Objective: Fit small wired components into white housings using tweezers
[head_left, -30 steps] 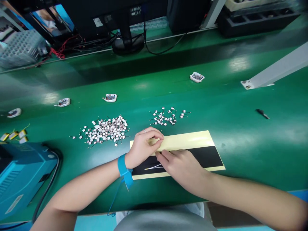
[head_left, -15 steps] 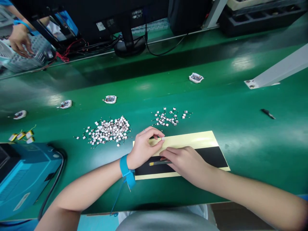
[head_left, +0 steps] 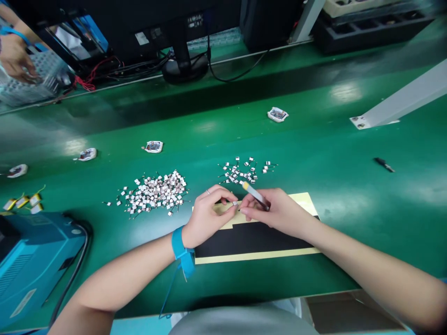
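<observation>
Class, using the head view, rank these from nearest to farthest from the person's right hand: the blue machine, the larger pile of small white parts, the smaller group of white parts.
From the right hand:
1. Smaller group of white parts: just beyond the hands.
2. Larger pile: farther to the left.
3. Blue machine: at the far left edge.

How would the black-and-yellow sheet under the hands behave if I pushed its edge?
The sheet looks very thin, so it would probably flex or buckle. Lying flat on the smooth, shiny-looking green bench, it may slide rather than roll or tip.
</observation>
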`<state>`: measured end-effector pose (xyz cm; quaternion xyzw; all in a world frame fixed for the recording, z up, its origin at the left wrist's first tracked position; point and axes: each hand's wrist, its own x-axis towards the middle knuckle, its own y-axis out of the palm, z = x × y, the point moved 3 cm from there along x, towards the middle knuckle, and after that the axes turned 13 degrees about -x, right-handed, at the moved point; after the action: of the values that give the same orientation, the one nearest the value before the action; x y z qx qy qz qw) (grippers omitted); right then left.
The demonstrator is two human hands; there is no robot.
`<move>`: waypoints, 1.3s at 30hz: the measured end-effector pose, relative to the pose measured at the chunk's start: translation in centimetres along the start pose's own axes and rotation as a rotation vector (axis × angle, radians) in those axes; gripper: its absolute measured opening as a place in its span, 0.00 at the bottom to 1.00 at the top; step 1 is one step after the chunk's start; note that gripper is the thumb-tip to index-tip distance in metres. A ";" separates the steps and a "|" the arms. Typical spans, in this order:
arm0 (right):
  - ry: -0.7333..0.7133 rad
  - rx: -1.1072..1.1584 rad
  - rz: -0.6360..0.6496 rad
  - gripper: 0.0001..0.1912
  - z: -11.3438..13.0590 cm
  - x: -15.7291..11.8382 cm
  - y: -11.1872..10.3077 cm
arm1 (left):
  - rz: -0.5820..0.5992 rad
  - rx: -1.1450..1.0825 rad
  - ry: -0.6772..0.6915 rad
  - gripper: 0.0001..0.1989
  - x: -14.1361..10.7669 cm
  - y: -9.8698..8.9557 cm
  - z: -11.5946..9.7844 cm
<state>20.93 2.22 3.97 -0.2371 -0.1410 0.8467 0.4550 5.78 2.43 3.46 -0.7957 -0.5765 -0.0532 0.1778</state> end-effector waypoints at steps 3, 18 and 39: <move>0.035 0.167 -0.002 0.12 -0.2 0.3 -0.3 | 0.004 -0.014 0.000 0.04 0.0 0.0 0.0; 0.070 0.335 -0.040 0.17 -0.6 0.4 0.6 | -0.026 -0.041 0.027 0.05 -0.3 -0.3 -0.1; 0.034 0.188 -0.108 0.15 -0.7 0.4 0.9 | 0.019 0.157 0.145 0.10 -0.5 0.0 -0.8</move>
<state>20.46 2.09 2.88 -0.1997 -0.0660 0.8263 0.5226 5.69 1.70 4.02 -0.7788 -0.5568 -0.0636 0.2816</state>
